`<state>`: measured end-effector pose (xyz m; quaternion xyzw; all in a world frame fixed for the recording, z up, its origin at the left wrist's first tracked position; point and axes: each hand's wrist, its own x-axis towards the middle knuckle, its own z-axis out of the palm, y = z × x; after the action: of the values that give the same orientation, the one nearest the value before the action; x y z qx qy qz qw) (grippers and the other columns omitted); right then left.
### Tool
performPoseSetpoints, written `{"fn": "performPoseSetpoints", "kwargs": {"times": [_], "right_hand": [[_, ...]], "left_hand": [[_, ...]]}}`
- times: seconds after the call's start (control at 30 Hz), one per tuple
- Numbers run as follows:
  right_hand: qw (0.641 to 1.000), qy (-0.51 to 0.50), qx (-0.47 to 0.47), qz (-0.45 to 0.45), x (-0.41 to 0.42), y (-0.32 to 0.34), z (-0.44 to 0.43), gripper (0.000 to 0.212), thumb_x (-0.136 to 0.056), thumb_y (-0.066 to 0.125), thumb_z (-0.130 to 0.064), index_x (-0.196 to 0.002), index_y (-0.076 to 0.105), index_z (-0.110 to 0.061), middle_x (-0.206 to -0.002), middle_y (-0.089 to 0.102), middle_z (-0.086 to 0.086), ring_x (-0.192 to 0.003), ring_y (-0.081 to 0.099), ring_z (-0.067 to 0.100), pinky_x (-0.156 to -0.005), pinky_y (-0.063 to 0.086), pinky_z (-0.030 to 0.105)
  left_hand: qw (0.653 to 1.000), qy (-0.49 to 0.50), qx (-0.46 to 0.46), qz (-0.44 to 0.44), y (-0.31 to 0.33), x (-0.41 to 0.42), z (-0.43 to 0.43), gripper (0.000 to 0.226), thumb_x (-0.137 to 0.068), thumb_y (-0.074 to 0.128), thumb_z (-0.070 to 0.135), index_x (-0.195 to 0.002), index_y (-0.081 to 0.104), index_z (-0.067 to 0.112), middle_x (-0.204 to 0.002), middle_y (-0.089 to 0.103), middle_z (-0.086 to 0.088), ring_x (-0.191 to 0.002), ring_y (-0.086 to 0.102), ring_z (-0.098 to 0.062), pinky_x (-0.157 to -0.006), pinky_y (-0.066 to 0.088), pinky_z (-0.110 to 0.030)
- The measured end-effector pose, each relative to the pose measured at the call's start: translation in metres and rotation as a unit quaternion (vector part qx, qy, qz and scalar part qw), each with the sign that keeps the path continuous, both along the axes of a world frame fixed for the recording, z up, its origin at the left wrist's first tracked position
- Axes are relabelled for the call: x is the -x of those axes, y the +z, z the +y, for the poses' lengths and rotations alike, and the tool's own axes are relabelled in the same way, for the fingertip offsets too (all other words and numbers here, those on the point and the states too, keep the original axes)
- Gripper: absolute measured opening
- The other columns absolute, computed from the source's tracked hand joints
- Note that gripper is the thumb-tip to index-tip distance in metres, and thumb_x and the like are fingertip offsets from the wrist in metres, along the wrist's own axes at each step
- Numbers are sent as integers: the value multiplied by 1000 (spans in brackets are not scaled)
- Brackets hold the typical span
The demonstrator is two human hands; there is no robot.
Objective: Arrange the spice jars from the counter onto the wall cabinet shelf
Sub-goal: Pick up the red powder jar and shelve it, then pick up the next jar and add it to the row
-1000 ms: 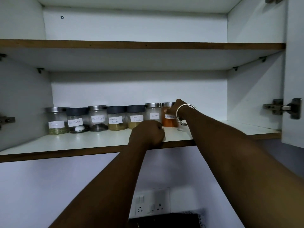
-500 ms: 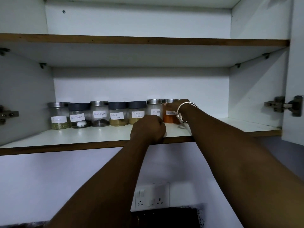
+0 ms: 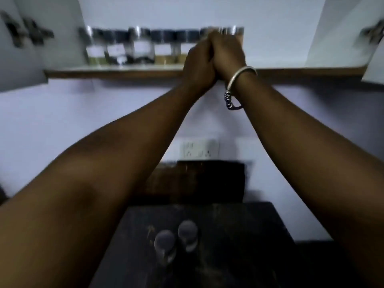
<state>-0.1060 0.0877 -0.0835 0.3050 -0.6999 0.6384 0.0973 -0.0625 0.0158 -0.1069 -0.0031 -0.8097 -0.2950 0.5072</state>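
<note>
The view is blurred. A row of labelled spice jars (image 3: 141,46) stands along the wall cabinet shelf (image 3: 104,72). My left hand (image 3: 199,63) is a closed fist at the shelf's front edge, pressed against my right hand (image 3: 227,53). My right hand, with a silver bangle on its wrist, reaches in front of the two jars at the row's right end and hides most of them; its fingers are out of sight. Two more jars, one (image 3: 165,244) beside the other (image 3: 188,233), stand on the dark counter (image 3: 239,235) below.
A wall socket (image 3: 199,150) sits under the shelf, with a dark board (image 3: 197,179) leaning below it. Open cabinet doors with hinges flank the shelf at left (image 3: 27,34) and right (image 3: 372,32). The shelf has bare room right of the jars.
The camera has tilted down, so the counter and its two jars are now in view. My hands have drawn together in front of the right end of the row.
</note>
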Motion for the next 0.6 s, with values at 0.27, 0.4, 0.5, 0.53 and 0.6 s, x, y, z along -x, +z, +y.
{"fn": "performPoseSetpoints", "kwargs": {"times": [0.27,0.4,0.5,0.53,0.6], "right_hand": [[996,12,-15,-86,-101,-272,7,34,-98,64,-27,-90,64,6,-86,68,20,-82,63,27,-76,49,32],[944,92,-284,-143,-102,-385,7,24,-104,56,-19,-117,66,-2,-114,70,18,-108,65,30,-87,47,32],[852,124,-497,-107,-89,-431,4,62,-98,60,-7,-155,38,-11,-162,35,18,-148,37,36,-118,34,39],[810,147,-561,-86,-87,-439,2,78,-96,64,-8,-162,23,-19,-170,15,15,-155,21,38,-124,25,43],[734,193,-649,-43,-88,-452,-1,99,-93,67,-9,-164,2,-30,-171,-11,11,-157,-5,41,-128,10,51]], "left_hand": [[981,9,-56,-184,-249,-115,4,19,-94,59,9,-100,76,3,-95,77,-19,-87,73,-28,-69,50,-32],[900,5,-104,-424,-351,-153,-21,13,-92,61,4,-92,74,3,-90,75,-14,-85,70,-31,-77,55,-38],[848,34,-129,-513,-396,-176,-33,15,-95,59,15,-99,73,19,-100,72,-2,-96,68,-21,-82,53,-35],[836,39,-126,-532,-404,-181,-37,16,-95,58,18,-103,72,20,-105,72,-1,-99,67,-20,-82,52,-34],[826,33,-134,-546,-410,-185,-42,19,-96,56,19,-110,70,21,-107,68,0,-102,65,-19,-80,50,-31]]}}
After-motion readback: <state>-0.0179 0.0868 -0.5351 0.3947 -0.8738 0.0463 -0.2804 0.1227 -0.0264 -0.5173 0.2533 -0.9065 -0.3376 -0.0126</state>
